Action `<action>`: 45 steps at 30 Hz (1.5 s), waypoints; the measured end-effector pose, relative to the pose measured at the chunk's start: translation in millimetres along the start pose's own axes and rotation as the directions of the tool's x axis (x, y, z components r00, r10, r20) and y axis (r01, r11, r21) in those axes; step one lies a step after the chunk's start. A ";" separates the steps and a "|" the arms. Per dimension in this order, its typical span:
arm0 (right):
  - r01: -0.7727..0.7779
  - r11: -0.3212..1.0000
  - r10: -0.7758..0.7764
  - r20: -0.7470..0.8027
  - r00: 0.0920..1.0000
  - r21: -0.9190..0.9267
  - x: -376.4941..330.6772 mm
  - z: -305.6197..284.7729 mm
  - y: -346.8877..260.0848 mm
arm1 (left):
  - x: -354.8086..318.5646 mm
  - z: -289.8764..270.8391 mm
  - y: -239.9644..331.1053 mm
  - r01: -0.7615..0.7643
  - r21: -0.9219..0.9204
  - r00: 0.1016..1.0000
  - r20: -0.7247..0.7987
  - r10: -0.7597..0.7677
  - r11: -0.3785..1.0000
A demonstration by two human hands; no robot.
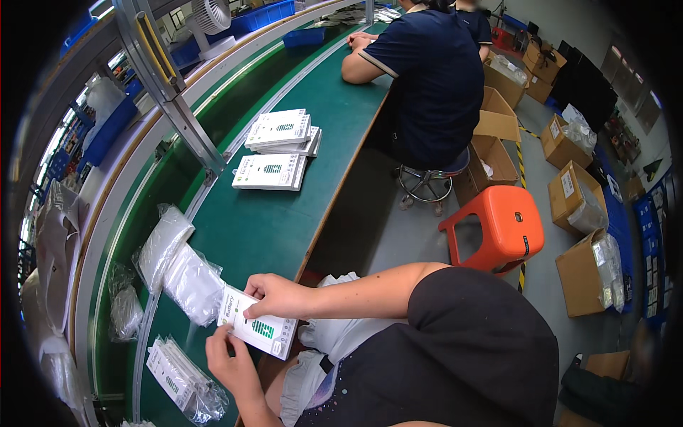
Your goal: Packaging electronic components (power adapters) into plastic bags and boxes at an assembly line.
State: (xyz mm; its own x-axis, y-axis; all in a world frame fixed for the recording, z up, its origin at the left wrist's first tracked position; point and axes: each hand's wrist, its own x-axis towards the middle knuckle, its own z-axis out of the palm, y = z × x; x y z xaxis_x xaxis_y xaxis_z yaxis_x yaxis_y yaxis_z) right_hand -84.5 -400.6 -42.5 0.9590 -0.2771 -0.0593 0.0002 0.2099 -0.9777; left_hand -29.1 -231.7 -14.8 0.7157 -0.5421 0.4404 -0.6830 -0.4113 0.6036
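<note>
A flat white box (274, 345) with a green printed pattern is held at a tilt over the near edge of the green bench. My right hand (274, 295) grips it from above, thumb on its front face and fingers curled over the far edge. My left hand (231, 359) has its thumb and fingertips pinched at the box's left corner. Just past the box lie stacked clear plastic bags (188, 281). Nearer, left of my left hand, is a bundle of similar white boxes wrapped in clear plastic (178, 377).
Farther along the green bench (299, 220) stand stacks of white boxes (270, 171). A co-worker (437, 85) sits beyond them. An orange stool (498, 224) and open cartons (576, 196) stand on the floor at right. A metal post (171, 92) rises at the left.
</note>
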 end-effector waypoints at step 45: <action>0.739 0.442 -0.800 0.148 0.581 -0.509 -28.6 -3.3 -53.9 | -3.9 1.8 19.2 0.588 -0.783 0.637 0.603 -0.480 -0.202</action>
State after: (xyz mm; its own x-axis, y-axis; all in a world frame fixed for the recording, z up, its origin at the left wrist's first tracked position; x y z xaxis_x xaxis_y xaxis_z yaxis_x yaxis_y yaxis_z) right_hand -112.8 -407.1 11.2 0.5990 -0.1903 0.7778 0.5644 -0.5886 -0.5787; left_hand -45.3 -238.7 -6.1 0.6959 -0.5896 -0.4099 0.6736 0.3381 0.6572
